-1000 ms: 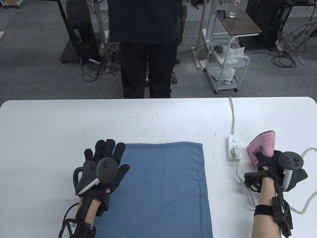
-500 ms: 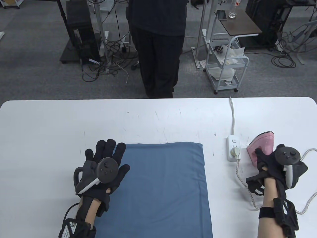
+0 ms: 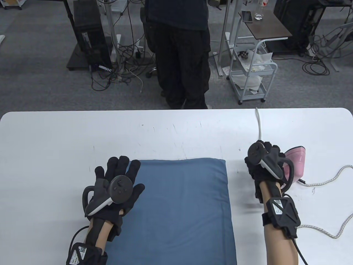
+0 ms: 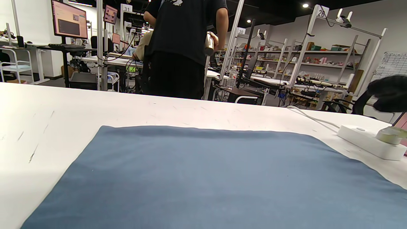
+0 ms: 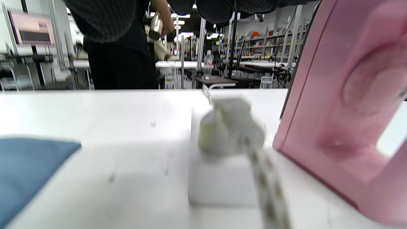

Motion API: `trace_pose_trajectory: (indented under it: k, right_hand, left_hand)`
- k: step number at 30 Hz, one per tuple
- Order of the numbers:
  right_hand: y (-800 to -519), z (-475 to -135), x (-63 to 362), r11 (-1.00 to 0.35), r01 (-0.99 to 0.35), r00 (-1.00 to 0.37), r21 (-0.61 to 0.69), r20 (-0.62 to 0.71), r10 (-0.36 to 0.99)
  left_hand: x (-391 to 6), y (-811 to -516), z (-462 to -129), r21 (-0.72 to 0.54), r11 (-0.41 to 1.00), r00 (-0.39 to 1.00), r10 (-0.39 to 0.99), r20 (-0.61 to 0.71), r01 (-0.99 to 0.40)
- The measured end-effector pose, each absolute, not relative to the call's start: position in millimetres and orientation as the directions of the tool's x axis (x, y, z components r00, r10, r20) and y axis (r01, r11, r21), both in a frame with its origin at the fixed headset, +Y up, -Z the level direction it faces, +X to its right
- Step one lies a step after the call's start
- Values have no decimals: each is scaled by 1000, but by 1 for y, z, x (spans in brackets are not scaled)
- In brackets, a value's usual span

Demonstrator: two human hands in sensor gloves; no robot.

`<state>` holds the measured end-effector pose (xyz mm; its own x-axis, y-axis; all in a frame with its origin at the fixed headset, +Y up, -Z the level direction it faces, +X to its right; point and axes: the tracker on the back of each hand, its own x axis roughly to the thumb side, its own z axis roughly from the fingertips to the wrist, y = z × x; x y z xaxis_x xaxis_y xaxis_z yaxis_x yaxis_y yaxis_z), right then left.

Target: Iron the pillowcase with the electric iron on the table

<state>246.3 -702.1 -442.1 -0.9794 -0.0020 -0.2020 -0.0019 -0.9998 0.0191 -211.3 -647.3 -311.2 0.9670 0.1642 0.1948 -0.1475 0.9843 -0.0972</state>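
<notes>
The blue pillowcase [image 3: 182, 209] lies flat on the white table [image 3: 55, 138], and also shows in the left wrist view [image 4: 203, 178]. My left hand [image 3: 120, 174] rests flat on its far left corner with fingers spread. The pink iron [image 3: 297, 163] stands upright at the right and looms close in the right wrist view [image 5: 349, 105]. My right hand [image 3: 264, 158] hovers just left of the iron, above the power strip [image 5: 222, 178] and the iron's plug [image 5: 229, 130]. It holds nothing. In the table view the strip is hidden under this hand.
The iron's braided cord [image 3: 331, 179] loops over the table's right side. The strip's white cable [image 3: 259, 124] runs to the far edge. A person in black [image 3: 182, 55] stands just beyond the far edge, with a white cart [image 3: 252, 74] to their right.
My right hand has left the iron's near side and moved left and away, over the power strip. The left hand has stayed put. The person behind the table has stepped right.
</notes>
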Motion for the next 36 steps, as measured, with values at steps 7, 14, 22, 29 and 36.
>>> trace_pose_trajectory:
  k: [7,14,22,29,36]
  right_hand:
    - [-741,-457,253,-988,38,-971,152,-227,-72]
    - [-750,-456,259,-982,-8,-974,188,-223,-35]
    - [-756,-462,244,-970,151,-955,191,-224,-192]
    - [-753,-463,243,-965,157,-954,210,-219,-203]
    - [-743,-445,244,-982,-10,-975,190,-221,-33]
  left_hand:
    - [-213,-648,-312,-102,984,969,164,186,-147]
    - [-211,-649,-315,-110,983,968,164,192,-144]
    - [-212,-649,-315,-116,983,969,165,185,-145]
    - [-214,-647,-316,-111,983,968,168,187,-149]
    - [-215,-647,-318,-122,977,965,194,179,-174]
